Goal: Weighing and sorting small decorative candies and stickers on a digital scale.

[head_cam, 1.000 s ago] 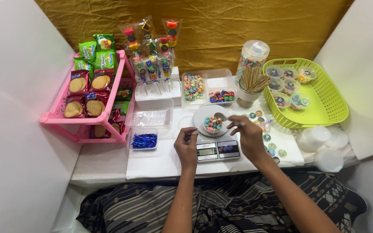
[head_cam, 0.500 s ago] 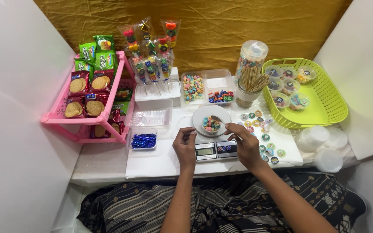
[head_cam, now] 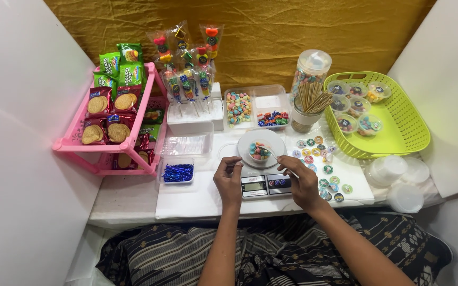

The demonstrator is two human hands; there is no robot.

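Observation:
A small digital scale (head_cam: 266, 186) sits at the near edge of the white table. On it rests a white round plate (head_cam: 246, 144) carrying a little clear cup of coloured candies (head_cam: 260, 152). My right hand (head_cam: 301, 184) is beside the scale's right end and grips a thin white spoon (head_cam: 275, 155) whose tip reaches the cup. My left hand (head_cam: 229, 180) rests left of the scale, fingers curled together near the plate's rim, with nothing visible in them.
A pink rack of biscuit packets (head_cam: 75, 144) stands at left, with a tub of blue foil pieces (head_cam: 177, 172) in front. Candy skewers (head_cam: 186, 79), candy trays (head_cam: 238, 107), a cup of sticks (head_cam: 308, 106) and a jar (head_cam: 312, 66) line the back. Right: green basket (head_cam: 406, 124), round stickers (head_cam: 322, 159), clear lids (head_cam: 393, 169).
My right hand has drawn back from the plate's far right toward me, the spoon still pointing at the cup. My left hand has stayed in place.

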